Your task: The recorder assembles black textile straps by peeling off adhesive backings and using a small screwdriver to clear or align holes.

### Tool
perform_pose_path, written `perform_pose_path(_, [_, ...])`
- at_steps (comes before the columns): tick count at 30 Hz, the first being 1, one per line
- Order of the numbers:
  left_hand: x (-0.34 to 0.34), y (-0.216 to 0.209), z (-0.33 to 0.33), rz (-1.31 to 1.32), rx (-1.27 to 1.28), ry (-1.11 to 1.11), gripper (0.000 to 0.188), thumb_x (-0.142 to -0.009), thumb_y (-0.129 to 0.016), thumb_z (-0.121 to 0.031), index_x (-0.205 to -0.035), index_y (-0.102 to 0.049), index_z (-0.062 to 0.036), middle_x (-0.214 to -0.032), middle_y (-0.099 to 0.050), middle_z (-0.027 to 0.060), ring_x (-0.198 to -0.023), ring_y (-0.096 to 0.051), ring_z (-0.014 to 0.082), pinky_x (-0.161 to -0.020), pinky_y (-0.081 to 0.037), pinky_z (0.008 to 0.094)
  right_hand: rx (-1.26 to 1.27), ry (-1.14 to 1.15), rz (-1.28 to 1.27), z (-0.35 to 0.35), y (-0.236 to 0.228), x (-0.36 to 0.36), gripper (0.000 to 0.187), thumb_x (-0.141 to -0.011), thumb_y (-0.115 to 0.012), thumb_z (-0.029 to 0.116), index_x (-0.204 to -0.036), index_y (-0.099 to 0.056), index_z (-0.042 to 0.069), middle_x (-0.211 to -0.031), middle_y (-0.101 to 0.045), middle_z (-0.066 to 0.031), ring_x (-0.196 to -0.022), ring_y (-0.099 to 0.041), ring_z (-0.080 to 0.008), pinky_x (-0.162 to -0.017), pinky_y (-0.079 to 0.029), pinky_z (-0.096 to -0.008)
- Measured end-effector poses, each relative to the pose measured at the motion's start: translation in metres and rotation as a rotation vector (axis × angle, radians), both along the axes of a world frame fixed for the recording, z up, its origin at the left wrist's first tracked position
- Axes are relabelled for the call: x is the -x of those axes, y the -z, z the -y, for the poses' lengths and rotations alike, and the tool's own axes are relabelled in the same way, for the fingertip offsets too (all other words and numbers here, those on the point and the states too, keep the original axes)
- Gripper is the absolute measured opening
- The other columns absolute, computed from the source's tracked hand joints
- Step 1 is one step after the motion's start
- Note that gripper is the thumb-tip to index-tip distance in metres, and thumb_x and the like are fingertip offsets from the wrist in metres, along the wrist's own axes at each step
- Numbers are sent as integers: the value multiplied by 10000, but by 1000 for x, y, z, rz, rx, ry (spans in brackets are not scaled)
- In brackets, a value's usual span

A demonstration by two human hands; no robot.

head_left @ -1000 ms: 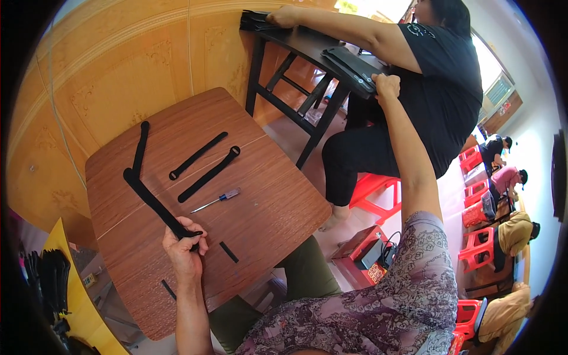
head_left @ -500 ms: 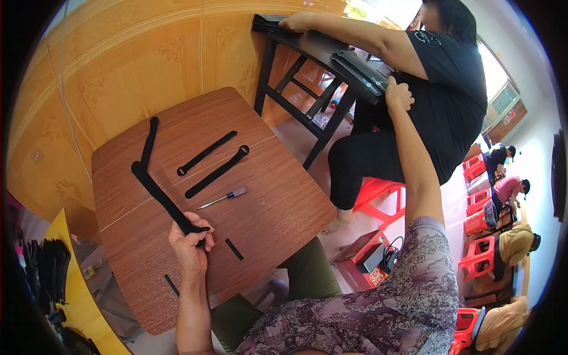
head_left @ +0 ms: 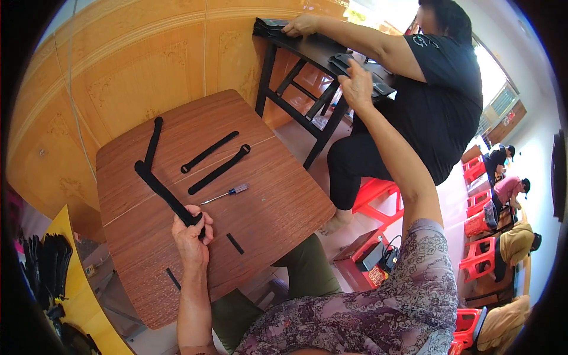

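Observation:
My left hand [head_left: 192,234] is closed on the lower end of a long black strap [head_left: 158,188], above the brown wooden table. Beyond that strap's far end lies another black strap [head_left: 153,144]. Two black straps with end loops, an upper strap [head_left: 210,152] and a lower strap [head_left: 219,170], lie side by side in the middle. A small screwdriver [head_left: 226,194] with a clear bluish handle rests near my left fingers. My right hand [head_left: 358,89] reaches to the dark table, over a stack of flat black pieces [head_left: 381,87]; its index finger is stretched out.
Short black strips [head_left: 235,244] lie on the wooden table [head_left: 284,219]. A co-worker [head_left: 441,100] sits at the dark table [head_left: 313,50], one hand on another black stack [head_left: 269,26]. A red stool [head_left: 378,198] and red box [head_left: 361,254] stand right. Black straps [head_left: 50,266] hang left.
My right hand has moved left and away from me across the black stack, its index finger now extended. My left hand has shifted slightly, still holding the strap.

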State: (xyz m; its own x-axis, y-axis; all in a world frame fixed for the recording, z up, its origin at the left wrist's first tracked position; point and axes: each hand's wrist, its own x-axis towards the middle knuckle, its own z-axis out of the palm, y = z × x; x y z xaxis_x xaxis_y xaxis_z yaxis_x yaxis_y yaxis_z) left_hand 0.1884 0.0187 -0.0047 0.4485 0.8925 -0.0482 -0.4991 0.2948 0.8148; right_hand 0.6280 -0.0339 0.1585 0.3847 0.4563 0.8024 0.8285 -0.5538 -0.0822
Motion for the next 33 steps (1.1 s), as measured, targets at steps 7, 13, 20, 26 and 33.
perform_pose_path(7, [3, -2, 4, -153, -40, -50, 110, -869, -592, -83, -906, -489, -71, -628, -500, 25, -409, -400, 76, -360, -275, 194, 204, -798, -502, -17, 48, 169, 296, -814, -664, 185, -1028, -635, -18, -932, -655, -117, -865, -617, -198, -762, -491, -330])
perform_pose_path(13, [0, 9, 2, -152, -183, -81, 182, -843, -657, -131, -883, -491, -69, -632, -506, 5, -425, -426, 65, -367, -311, 188, 426, -1275, -121, 17, 96, 296, 599, -767, -697, 361, -1168, -489, -33, -781, -570, -144, -730, -570, -313, -622, -451, -412])
perform_pose_path(20, [-3, 6, 4, -138, -236, -101, 214, -846, -680, -147, -918, -500, -57, -662, -496, -31, -464, -438, 31, -378, -332, 164, 457, -1144, 76, 5, 115, 304, 423, -743, -623, 175, -1058, -493, -75, -745, -583, -154, -706, -584, -277, -610, -467, -377])
perform_pose_path(26, [-2, 11, 5, -109, -309, -89, 313, -834, -702, -270, -928, -499, -52, -663, -485, -37, -470, -436, 28, -380, -332, 165, 363, -1182, 360, -7, 118, 304, 310, -743, -562, 164, -977, -541, -39, -739, -530, -92, -693, -544, -226, -627, -469, -336])
perform_pose_path(33, [-1, 14, 9, -127, -308, -82, 286, -838, -705, -249, -921, -511, -55, -672, -482, -40, -501, -447, 27, -404, -343, 170, 461, -1313, 382, -16, 116, 290, 172, -722, -550, 146, -808, -526, -1, -696, -517, -69, -664, -542, -216, -589, -477, -332])
